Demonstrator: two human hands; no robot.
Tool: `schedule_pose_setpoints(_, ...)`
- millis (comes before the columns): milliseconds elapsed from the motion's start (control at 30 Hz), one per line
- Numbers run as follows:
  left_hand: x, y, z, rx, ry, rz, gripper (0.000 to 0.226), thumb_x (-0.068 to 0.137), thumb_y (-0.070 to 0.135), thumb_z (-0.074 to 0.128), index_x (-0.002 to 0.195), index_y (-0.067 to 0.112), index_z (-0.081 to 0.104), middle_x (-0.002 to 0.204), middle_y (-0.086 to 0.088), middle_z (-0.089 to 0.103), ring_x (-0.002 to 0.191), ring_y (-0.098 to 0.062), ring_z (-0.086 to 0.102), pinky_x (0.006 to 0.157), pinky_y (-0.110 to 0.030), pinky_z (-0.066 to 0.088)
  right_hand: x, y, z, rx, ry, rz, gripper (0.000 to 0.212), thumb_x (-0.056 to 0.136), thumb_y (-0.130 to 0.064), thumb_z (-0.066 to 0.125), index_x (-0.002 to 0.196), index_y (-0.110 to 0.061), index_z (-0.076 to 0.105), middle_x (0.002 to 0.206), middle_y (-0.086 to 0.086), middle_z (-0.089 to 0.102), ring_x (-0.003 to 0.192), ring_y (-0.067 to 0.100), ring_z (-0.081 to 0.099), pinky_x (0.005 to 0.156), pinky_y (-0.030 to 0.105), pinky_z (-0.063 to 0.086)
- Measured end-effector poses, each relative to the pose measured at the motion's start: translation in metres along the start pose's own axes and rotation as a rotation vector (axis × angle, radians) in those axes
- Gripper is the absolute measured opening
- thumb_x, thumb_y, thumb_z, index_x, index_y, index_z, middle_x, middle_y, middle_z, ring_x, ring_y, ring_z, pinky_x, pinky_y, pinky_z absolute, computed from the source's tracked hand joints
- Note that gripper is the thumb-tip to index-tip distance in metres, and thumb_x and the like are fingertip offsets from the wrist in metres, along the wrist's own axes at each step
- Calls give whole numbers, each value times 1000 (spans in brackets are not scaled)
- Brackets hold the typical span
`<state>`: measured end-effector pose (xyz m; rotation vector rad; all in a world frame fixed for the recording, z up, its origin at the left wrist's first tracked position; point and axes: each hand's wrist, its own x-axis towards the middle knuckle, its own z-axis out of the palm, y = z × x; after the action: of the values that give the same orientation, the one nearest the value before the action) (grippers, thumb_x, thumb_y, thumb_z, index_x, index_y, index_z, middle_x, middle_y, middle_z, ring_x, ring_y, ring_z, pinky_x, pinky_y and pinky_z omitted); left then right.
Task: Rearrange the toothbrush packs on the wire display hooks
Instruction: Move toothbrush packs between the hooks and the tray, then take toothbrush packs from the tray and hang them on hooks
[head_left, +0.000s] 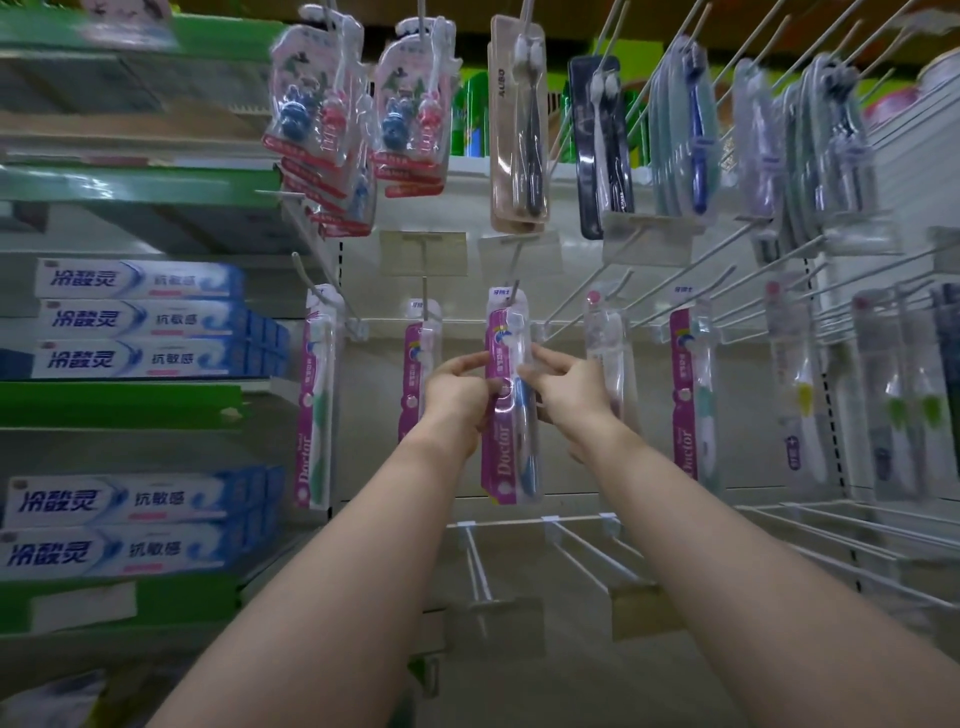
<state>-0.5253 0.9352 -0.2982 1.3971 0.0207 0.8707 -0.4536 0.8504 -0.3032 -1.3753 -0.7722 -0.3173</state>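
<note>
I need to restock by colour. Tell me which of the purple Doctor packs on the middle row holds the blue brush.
The Doctor pack held between the left hand and right hand; its brush handle is blue, while the far-left pack holds a green one.

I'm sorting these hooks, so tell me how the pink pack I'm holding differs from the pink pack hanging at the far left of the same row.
The held pack carries a blue toothbrush; the far-left pack carries a green one. The held pack is gripped at its sides by the left hand and right hand; the far-left pack hangs untouched. The held pack faces the camera squarely; the far-left one is turned partly sideways. Both are pink cards marked Doctor, with a wire hook at the top.
</note>
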Motion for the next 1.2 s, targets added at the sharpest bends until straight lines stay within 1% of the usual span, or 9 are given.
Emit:
schedule_pose_setpoints(67,0,0,-3,8,8,6,35,84,-8,58,112,13,62,85,-11,68,60,-17,60,59,-30,50,-3,1,-1,47,-34,35,35,87,-22,64,121,-31,61,111,1,70,94,20,68,90,38,53)
schedule_pose_setpoints(200,1,-4,-6,44,44,12,28,83,-1,64,107,14,64,93,-11,70,68,-18,65,63,-31,55,-13,-1,-4,228,-117,118,36,93,-11,56,128,-20,57,106,10,70,87,22,69,64,25,55)
schedule_pose_setpoints(267,1,-7,-8,49,49,12,25,82,0,67,105,10,64,95,-12,70,71,-20,66,65,-31,55,-18,-1,-4,248,-111,116,37,92,-9,56,128,-17,56,103,11,70,80,21,69,59,23,55)
schedule_pose_setpoints(367,1,-16,-10,92,76,7,17,82,2,68,97,9,64,95,-12,69,79,-23,67,69,-31,55,-19,5,-2,174,-50,91,39,90,-6,60,129,-12,56,109,12,69,90,23,68,76,31,58)
schedule_pose_setpoints(467,-1,-22,-13,158,181,36,16,83,6,67,94,15,59,90,-2,62,72,-12,56,69,-28,44,-24,10,-6,-45,56,-6,43,88,-8,61,131,-11,54,122,6,64,109,18,61,96,39,51)
schedule_pose_setpoints(633,-17,-25,-13,64,227,68,8,87,10,59,88,17,54,81,0,55,71,-15,52,69,-28,43,-48,14,-16,-127,136,-115,25,91,-12,58,116,-12,61,104,-4,62,104,14,60,93,37,53)
schedule_pose_setpoints(833,-55,-45,8,-121,33,19,8,89,4,53,96,4,57,68,-6,54,48,-12,49,40,-18,41,-82,25,-24,5,93,-55,20,93,-10,56,111,-2,61,103,11,67,89,17,66,73,27,59)
schedule_pose_setpoints(967,-79,-66,27,-213,-85,-47,12,89,-3,51,98,-1,57,68,-11,58,36,-7,54,39,-19,47,-110,35,-34,44,117,-40,21,95,-2,50,110,11,57,89,19,65,71,21,63,65,27,57)
schedule_pose_setpoints(1200,-120,-99,65,-288,-250,-109,5,90,1,54,95,3,56,65,-7,54,34,-3,49,41,-20,46,-163,43,-83,20,257,16,11,94,-3,52,100,-4,61,77,6,66,60,7,64,60,20,55)
